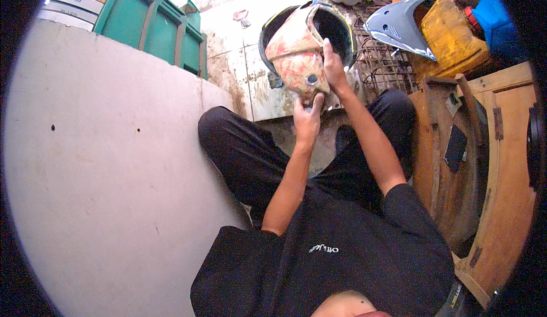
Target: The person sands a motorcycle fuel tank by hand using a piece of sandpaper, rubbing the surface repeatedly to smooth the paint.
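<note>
A cream motorcycle body panel (pixel 293 52), blotched with red and with a round hole near its lower end, is tilted over a round black tub (pixel 340 29). My left hand (pixel 307 118) is closed on the panel's narrow lower end, its thumb on the near side. Along the panel's right edge lies my right hand (pixel 335 69), gripping it, with some of its fingers hidden behind the panel. Both hands look pale and dusty at the fingers.
To the left rises a pale wall (pixel 114 146), with green drawers (pixel 151 26) beyond it. A grey panel (pixel 399 25) and a yellow jerrycan (pixel 456 37) stand at the far right, near a rusty wire rack (pixel 379 60). Wooden furniture (pixel 504 174) is close on my right.
</note>
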Available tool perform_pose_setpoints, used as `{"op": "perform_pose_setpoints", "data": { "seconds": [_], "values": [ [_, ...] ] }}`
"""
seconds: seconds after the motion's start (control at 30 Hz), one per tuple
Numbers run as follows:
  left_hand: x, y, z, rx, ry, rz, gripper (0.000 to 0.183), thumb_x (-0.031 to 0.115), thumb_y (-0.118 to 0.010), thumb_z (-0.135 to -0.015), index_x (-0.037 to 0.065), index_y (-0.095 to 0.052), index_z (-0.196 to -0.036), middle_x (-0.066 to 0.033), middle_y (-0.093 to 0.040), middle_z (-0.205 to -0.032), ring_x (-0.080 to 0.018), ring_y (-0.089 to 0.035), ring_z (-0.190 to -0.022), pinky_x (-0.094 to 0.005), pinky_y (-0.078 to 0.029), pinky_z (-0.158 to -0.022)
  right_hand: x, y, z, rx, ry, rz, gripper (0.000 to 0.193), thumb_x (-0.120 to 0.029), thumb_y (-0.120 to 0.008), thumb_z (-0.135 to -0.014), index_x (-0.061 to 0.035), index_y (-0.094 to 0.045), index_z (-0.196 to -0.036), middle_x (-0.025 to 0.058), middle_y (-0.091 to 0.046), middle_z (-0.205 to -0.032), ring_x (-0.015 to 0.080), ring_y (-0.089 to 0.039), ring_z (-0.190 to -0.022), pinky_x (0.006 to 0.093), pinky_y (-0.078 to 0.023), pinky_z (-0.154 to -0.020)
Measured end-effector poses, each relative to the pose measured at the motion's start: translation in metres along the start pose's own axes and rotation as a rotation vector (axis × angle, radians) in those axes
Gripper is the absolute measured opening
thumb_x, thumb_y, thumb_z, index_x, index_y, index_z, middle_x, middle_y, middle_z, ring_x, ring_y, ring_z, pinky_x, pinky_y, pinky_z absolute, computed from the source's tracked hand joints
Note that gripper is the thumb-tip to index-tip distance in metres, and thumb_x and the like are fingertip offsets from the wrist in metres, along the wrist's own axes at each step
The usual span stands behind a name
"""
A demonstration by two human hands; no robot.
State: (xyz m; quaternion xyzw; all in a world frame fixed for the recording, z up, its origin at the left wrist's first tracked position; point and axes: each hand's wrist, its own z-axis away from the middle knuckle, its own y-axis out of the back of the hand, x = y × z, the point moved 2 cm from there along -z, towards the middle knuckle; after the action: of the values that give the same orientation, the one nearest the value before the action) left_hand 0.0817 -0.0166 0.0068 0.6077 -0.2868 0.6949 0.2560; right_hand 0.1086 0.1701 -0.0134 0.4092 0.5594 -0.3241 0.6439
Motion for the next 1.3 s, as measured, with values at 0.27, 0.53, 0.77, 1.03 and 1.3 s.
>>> {"op": "perform_pose_setpoints", "data": {
  "seconds": [0.27,0.53,0.77,1.03,1.3],
  "values": [
    [0.001,0.001,0.003,0.022,0.075,0.05,0.056,0.042,-0.072,-0.084,-0.002,-0.053,-0.114,-0.0089,-0.059,-0.099,-0.0145,-0.054,-0.088,-0.0293,-0.045,-0.082,0.002,-0.002,0.008,0.032,0.048,-0.024,0.066,-0.05,-0.028,-0.102,0.0043,-0.064,-0.109,0.0077,-0.067,-0.094,0.0141,-0.059,-0.085,0.029,-0.046,-0.082],
    [0.005,0.007,0.002,0.037,0.043,-0.034,0.061,0.042,-0.073,-0.083,-0.001,-0.049,-0.118,-0.0078,-0.06,-0.102,-0.015,-0.056,-0.088,-0.029,-0.046,-0.081,-0.016,-0.011,0.016,0.067,0.041,-0.079,0.072,-0.052,-0.025,-0.101,0.0065,-0.066,-0.095,0.0233,-0.067,-0.083,0.035,-0.065,-0.085,0.0393,-0.047,-0.081],
    [-0.025,0.012,0.003,0.057,0.096,-0.056,0.065,0.041,-0.07,-0.086,-0.003,-0.045,-0.125,-0.0127,-0.061,-0.11,-0.0177,-0.058,-0.094,-0.0305,-0.047,-0.083,-0.012,-0.012,0.006,0.115,0.132,-0.024,0.07,-0.051,-0.024,-0.101,0.0048,-0.066,-0.097,0.0258,-0.067,-0.088,0.0392,-0.064,-0.088,0.0415,-0.047,-0.083],
    [-0.012,0.008,0.006,0.045,0.131,-0.144,0.082,0.05,-0.077,-0.076,-0.005,-0.041,-0.126,-0.0123,-0.056,-0.105,-0.0193,-0.053,-0.094,-0.0328,-0.045,-0.084,-0.007,-0.005,0.008,0.181,0.11,0.019,0.069,-0.052,-0.026,-0.101,0.0045,-0.066,-0.097,0.0266,-0.066,-0.087,0.0402,-0.064,-0.09,0.0428,-0.046,-0.083],
    [-0.001,0.011,0.015,0.111,0.136,-0.181,0.089,0.05,-0.077,-0.075,-0.006,-0.037,-0.13,-0.0148,-0.055,-0.11,-0.0208,-0.053,-0.097,-0.0329,-0.043,-0.089,-0.012,-0.01,0.021,0.155,0.183,0.067,0.067,-0.046,-0.025,-0.102,0.0051,-0.065,-0.087,0.0268,-0.065,-0.079,0.043,-0.064,-0.082,0.0478,-0.047,-0.074]
  ]
}}
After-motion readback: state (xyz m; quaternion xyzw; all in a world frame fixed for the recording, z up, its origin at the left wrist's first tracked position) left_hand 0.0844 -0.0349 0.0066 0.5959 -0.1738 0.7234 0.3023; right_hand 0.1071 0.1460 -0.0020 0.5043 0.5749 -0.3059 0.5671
